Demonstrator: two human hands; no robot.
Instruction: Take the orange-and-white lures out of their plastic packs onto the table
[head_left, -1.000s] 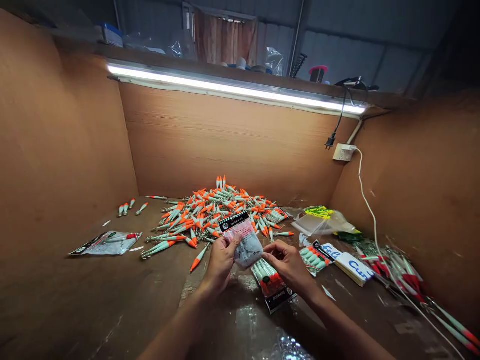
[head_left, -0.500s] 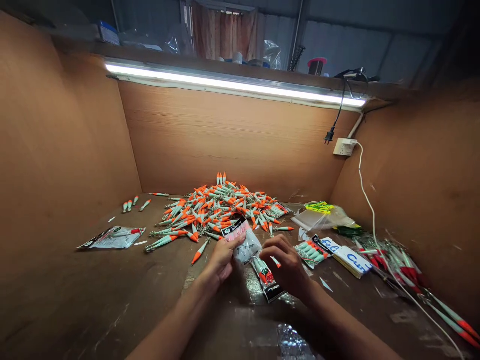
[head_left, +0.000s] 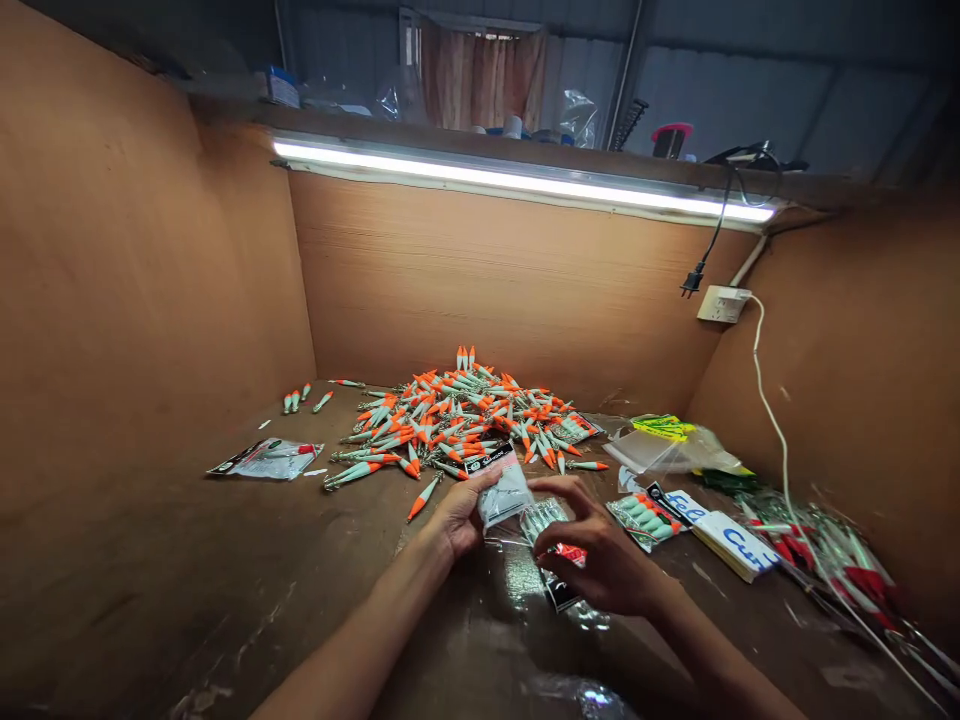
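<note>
My left hand [head_left: 463,515] is closed on a small clear plastic bag [head_left: 506,492] with a black printed header, its whitish contents hard to make out. Right of it, my right hand [head_left: 596,545] has its fingers apart and curved. Its forefinger reaches close to the bag's right edge; whether they touch, I cannot tell. Under these fingers lies a pack of lures [head_left: 541,520], partly hidden by the hand. Behind both hands rises a big heap of orange-and-pale-green fishing lures [head_left: 457,415]. One loose lure [head_left: 424,498] lies just left of the bag.
A filled lure pack [head_left: 645,518] and lettered cards [head_left: 735,545] lie to the right, near red-tipped lures [head_left: 840,560]. Another bag [head_left: 270,458] lies left. A white cable [head_left: 772,410] hangs from the socket [head_left: 722,304], near a dangling plug [head_left: 691,283].
The view has shifted, so the scene sits further right. My right hand has come lower over the lure pack, its fingers spreading. My left hand keeps hold of the bag.
</note>
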